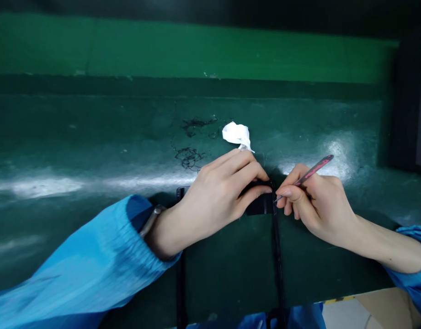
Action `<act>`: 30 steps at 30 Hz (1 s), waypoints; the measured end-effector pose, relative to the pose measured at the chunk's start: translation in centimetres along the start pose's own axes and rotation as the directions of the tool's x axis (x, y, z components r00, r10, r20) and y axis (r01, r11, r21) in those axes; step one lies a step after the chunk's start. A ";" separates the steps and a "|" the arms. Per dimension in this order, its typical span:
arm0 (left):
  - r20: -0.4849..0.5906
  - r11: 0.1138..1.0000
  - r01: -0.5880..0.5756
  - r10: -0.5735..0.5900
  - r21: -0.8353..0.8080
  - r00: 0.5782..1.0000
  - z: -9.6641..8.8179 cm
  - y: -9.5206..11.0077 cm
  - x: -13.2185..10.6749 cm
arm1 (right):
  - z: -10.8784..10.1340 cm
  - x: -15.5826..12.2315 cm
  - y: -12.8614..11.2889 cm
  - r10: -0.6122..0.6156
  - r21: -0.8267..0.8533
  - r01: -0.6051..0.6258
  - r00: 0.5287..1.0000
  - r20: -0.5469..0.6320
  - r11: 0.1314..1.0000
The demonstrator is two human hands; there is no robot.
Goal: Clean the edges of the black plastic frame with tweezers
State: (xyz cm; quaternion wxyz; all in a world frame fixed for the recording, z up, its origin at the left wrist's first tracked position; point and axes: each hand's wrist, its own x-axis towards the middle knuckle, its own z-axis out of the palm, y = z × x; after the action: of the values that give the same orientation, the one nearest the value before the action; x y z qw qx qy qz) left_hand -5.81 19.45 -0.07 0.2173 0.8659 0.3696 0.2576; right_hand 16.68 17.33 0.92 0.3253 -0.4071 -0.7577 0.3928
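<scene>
Left hand [227, 192]: curled knuckles-up over the top bar of the black frame [278, 265], fingers closed along the bar and reaching its top right corner, thumb tucked below them. Right hand [315, 203]: just right of that corner, pinched shut on a slim pink-and-dark tool [313, 170] held like a pen, with the handle slanting up and away to the right. Fine metal tip set at the frame's top right corner, right beside the left fingertips; hard to tell whether touching the frame or a hair off it.

Frame flat on the green desk [76, 151], its two thin side bars running back toward the person. Just beyond the frame, past the left knuckles: a crumpled white wad [237, 135]. Beyond the frame and left of the wad: dark tangles [189, 157], thread or scribble, cannot say which. Broad run of desk left of the frame, a shorter run right of it, ending at a dark upright edge. Far beyond the frame: a raised step, then a brighter green band.

Most of the top bar hidden under the left hand. Lower end of the frame cut off at the bottom of the view. Blue sleeves [93, 256] cut off at both lower corners. Band on the left wrist mostly under the cuff.
</scene>
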 end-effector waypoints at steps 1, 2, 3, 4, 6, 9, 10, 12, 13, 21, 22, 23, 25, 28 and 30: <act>-0.003 1.000 -0.002 0.002 0.001 1.000 0.0 0.0 0.0 | 0.0 0.0 0.0 0.002 -0.001 -0.002 1.000 0.003 1.000; -0.006 1.000 -0.003 0.003 0.002 1.000 0.0 0.0 0.0 | -0.1 0.0 0.0 0.006 -0.001 -0.006 1.000 0.007 1.000; -0.008 1.000 -0.003 0.003 0.001 1.000 0.0 0.0 0.1 | -0.1 0.1 -0.1 0.013 -0.001 -0.013 1.000 0.011 1.000; -0.009 1.000 -0.001 0.001 -0.002 1.000 0.0 0.0 0.1 | -0.1 0.1 -0.2 0.021 0.000 -0.021 1.000 0.014 1.000; -0.007 1.000 0.015 -0.015 -0.012 1.000 0.0 0.1 0.1 | -0.1 0.3 -0.3 0.044 -0.002 -0.043 0.999 0.019 0.999; -0.003 0.998 0.048 -0.048 -0.029 0.999 0.0 0.1 0.1 | -0.1 0.7 -0.6 0.095 0.005 -0.096 0.995 0.030 0.995; -0.003 0.998 0.056 -0.056 -0.034 0.998 0.0 0.1 0.1 | -0.1 0.8 -0.7 0.120 0.021 -0.120 0.992 0.036 0.993; -0.005 0.997 0.060 -0.060 -0.044 0.998 0.0 0.2 0.1 | -0.2 0.9 -0.7 0.174 0.067 -0.177 0.983 0.052 0.982; -0.004 0.997 0.061 -0.061 -0.047 0.998 0.1 0.3 0.1 | -0.2 1.0 -0.7 0.199 0.089 -0.203 0.978 0.058 0.975; -0.004 0.997 0.079 -0.079 -0.007 0.997 0.2 0.0 0.4 | 0.0 0.1 -1.8 0.289 0.165 -0.336 0.923 0.254 0.927; -0.013 0.996 0.086 -0.086 -0.007 0.996 0.3 -0.1 0.4 | 0.0 -0.1 -1.8 0.244 0.188 -0.301 0.930 0.275 0.935; -0.015 0.996 0.089 -0.089 -0.007 0.996 0.3 -0.2 0.4 | 0.0 -0.2 -1.7 0.204 0.204 -0.248 0.956 0.213 0.947; 0.001 0.997 0.074 -0.074 -0.004 0.997 0.2 -0.2 0.4 | 0.0 -0.3 -1.3 0.205 0.205 -0.206 0.978 0.027 0.957; 0.011 0.998 0.058 -0.058 0.005 0.998 0.2 -0.1 0.3 | -0.3 0.1 -0.4 0.202 0.123 -0.185 0.968 -0.149 0.975; -0.001 0.998 0.055 -0.055 0.004 0.999 0.2 0.0 0.3 | -0.3 0.3 -0.1 0.160 0.058 -0.153 0.977 -0.144 0.986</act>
State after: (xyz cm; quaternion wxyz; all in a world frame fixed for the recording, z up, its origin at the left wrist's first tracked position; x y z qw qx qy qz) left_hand -5.51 19.62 -0.17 0.2222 0.8558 0.3939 0.2512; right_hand 16.74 17.66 1.17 0.3582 -0.4858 -0.6876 0.4035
